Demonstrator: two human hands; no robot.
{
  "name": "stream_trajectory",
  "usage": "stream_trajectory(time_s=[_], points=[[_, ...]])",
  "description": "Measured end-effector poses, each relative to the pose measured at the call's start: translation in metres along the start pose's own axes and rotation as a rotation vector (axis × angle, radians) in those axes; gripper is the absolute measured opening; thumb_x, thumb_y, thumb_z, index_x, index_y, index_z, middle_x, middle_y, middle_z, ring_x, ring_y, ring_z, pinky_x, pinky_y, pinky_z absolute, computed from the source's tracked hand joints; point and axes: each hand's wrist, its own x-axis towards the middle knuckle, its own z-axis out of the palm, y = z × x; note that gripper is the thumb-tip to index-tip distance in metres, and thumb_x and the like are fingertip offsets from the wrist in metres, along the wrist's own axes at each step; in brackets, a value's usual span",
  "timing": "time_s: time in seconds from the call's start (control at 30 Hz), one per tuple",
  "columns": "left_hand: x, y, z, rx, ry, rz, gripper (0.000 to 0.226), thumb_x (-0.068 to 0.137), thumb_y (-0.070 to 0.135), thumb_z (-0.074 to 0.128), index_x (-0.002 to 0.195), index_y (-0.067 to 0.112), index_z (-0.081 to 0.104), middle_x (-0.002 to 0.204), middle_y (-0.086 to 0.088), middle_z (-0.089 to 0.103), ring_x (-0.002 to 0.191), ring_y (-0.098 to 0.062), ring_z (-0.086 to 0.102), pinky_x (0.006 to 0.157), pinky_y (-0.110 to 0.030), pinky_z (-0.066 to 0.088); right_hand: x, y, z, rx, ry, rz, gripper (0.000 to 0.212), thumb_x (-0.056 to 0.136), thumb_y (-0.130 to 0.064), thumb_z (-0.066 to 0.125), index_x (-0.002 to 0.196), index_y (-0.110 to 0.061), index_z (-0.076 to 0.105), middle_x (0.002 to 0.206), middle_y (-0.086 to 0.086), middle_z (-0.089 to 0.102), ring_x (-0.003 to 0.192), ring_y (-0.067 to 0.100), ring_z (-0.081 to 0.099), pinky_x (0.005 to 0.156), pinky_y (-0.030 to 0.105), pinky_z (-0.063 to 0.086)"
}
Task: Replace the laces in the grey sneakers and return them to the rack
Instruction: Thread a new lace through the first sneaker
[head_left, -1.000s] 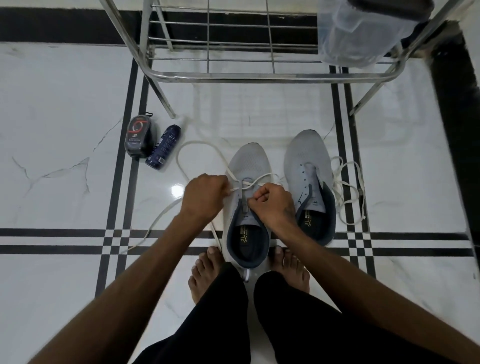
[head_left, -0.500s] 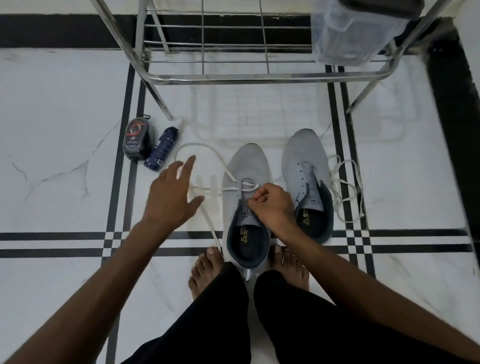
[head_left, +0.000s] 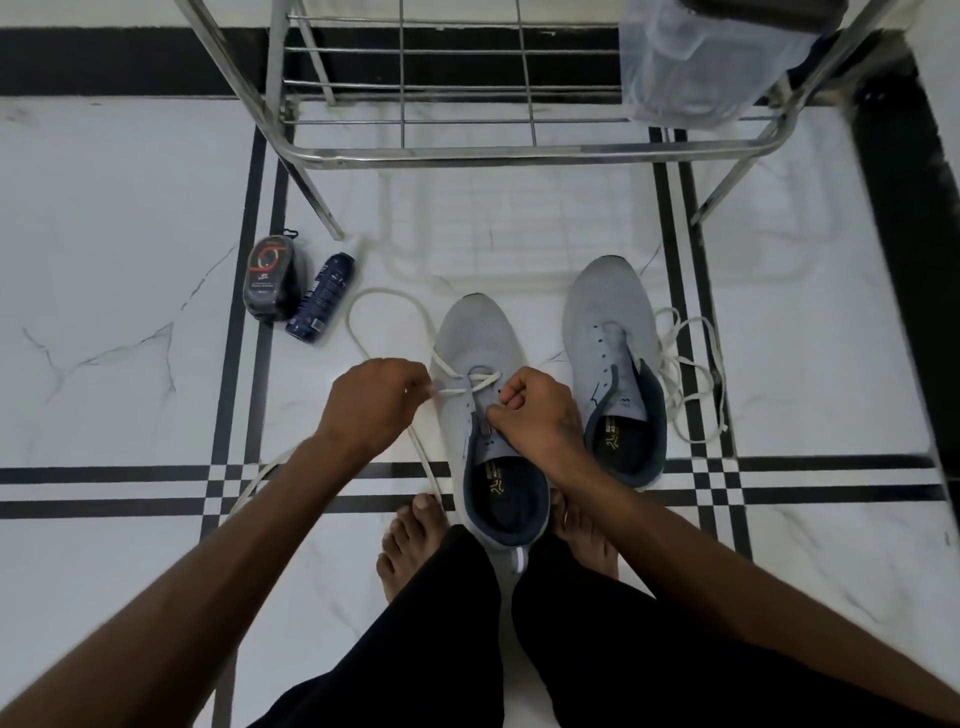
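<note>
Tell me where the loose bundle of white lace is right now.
In the head view the loose white lace lies piled on the floor at centre right, against the outer side of the unlaced grey sneaker, below the metal rack.

Near grey sneaker (head_left: 480, 353) partly threaded with white lace (head_left: 387, 306), far sneaker (head_left: 613, 322) unlaced, loose lace (head_left: 691, 374) beside it

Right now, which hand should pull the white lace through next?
Probably the left hand: it already pinches the white lace beside the near grey sneaker. The right hand grips that sneaker's tongue area.
</note>
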Motion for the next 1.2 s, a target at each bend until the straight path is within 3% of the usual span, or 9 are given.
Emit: stream_trajectory(time_s=[0.17, 0.23, 0.33, 0.53, 0.63, 0.73, 0.83, 1.1, 1.2], points=[[0.029, 0.011, 0.011, 0.146, 0.059, 0.151, 0.05, 0.088, 0.008, 0.067, 0.137, 0.012, 0.054, 0.135, -0.012, 0.056, 0.125, -0.033, 0.05, 0.098, -0.043, 0.044, 0.0, 0.001, -0.001, 0.012, 0.004, -0.006, 0.015, 0.078, -0.027, 0.072, 0.083, -0.025, 0.058, 0.068, -0.011, 0.058, 0.064, 0.009, 0.057, 0.061, 0.027, 0.049], [0.041, 0.013, 0.011, 0.268, 0.023, 0.211, 0.037, 0.086, 0.011, 0.067, 0.122, 0.008, 0.06, 0.122, -0.013, 0.063, 0.121, -0.033, 0.053, 0.103, -0.04, 0.039, 0.0, 0.0, -0.002, 0.014, 0.014, 0.007, 0.018, 0.078, -0.03, 0.071, 0.085, -0.026, 0.055, 0.069, -0.011, 0.058, 0.064, 0.009, 0.057, 0.058, 0.026, 0.047], [0.043, 0.004, -0.006, 0.326, -0.063, 0.235, 0.015, 0.095, 0.024, 0.058, 0.098, 0.01, 0.061, 0.089, -0.012, 0.068, 0.089, -0.032, 0.06, 0.082, -0.037, 0.038, -0.001, -0.004, -0.003, 0.029, 0.034, 0.024, 0.018, 0.079, -0.031, 0.069, 0.085, -0.026, 0.053, 0.071, -0.009, 0.059, 0.065, 0.009, 0.057, 0.055, 0.024, 0.042], [0.018, -0.012, -0.066, -0.366, -0.214, -0.049, 0.015, 0.098, 0.032, 0.058, 0.11, 0.024, 0.053, 0.069, 0.004, 0.065, 0.066, -0.02, 0.064, 0.065, -0.031, 0.05, -0.005, -0.022, -0.012, 0.1, -0.014, 0.043, 0.006, 0.084, -0.023, 0.065, 0.089, -0.022, 0.062, 0.079, -0.009, 0.062, 0.071, 0.007, 0.057, 0.057, 0.018, 0.037], [0.014, 0.006, -0.094, -0.959, -0.144, -0.252, 0.021, 0.097, 0.02, 0.062, 0.118, 0.023, 0.059, 0.083, 0.0, 0.073, 0.069, -0.015, 0.068, 0.067, -0.03, 0.058, -0.01, -0.043, -0.021, 0.255, -0.195, -0.088, 0.017, 0.085, -0.017, 0.066, 0.1, -0.024, 0.068, 0.093, -0.011, 0.065, 0.082, 0.002, 0.059, 0.072, 0.017, 0.044], [0.019, 0.029, -0.111, -1.249, -0.158, -0.321, 0.031, 0.095, 0.005, 0.061, 0.124, 0.018, 0.06, 0.102, -0.005, 0.075, 0.087, -0.017, 0.072, 0.074, -0.033, 0.061, -0.021, -0.074, -0.027, 0.272, -0.513, -0.279, 0.038, 0.088, -0.027, 0.069, 0.124, -0.035, 0.062, 0.127, -0.013, 0.057, 0.115, 0.0, 0.052, 0.096, 0.022, 0.046], [0.029, 0.045, -0.126, -1.421, -0.137, -0.374, 0.038, 0.093, -0.01, 0.057, 0.124, 0.012, 0.06, 0.11, -0.013, 0.071, 0.093, -0.019, 0.072, 0.075, -0.03, 0.06, -0.029, -0.096, -0.032, 0.225, -0.593, -0.371, 0.018, 0.094, -0.027, 0.066, 0.111, -0.031, 0.068, 0.126, -0.013, 0.062, 0.12, 0.0, 0.053, 0.107, 0.032, 0.042], [0.032, -0.005, -0.123, -0.899, 0.014, -0.427, 0.032, 0.092, -0.014, 0.051, 0.111, 0.007, 0.065, 0.105, -0.011, 0.069, 0.074, -0.01, 0.061, 0.052, -0.019, 0.043, -0.014, -0.088, -0.123, 0.114, -0.448, -0.342, 0.015, 0.099, -0.02, 0.06, 0.099, -0.014, 0.073, 0.082, 0.0, 0.071, 0.072, 0.0, 0.063, 0.073, 0.017, 0.053], [0.03, -0.019, -0.107, -0.475, 0.013, -0.386, 0.029, 0.093, -0.008, 0.049, 0.113, 0.004, 0.067, 0.11, -0.014, 0.067, 0.083, -0.02, 0.062, 0.067, -0.027, 0.051, -0.001, -0.085, -0.142, 0.033, -0.292, -0.359, 0.016, 0.099, -0.019, 0.059, 0.096, -0.018, 0.075, 0.08, -0.002, 0.069, 0.064, -0.007, 0.057, 0.062, 0.013, 0.047]])
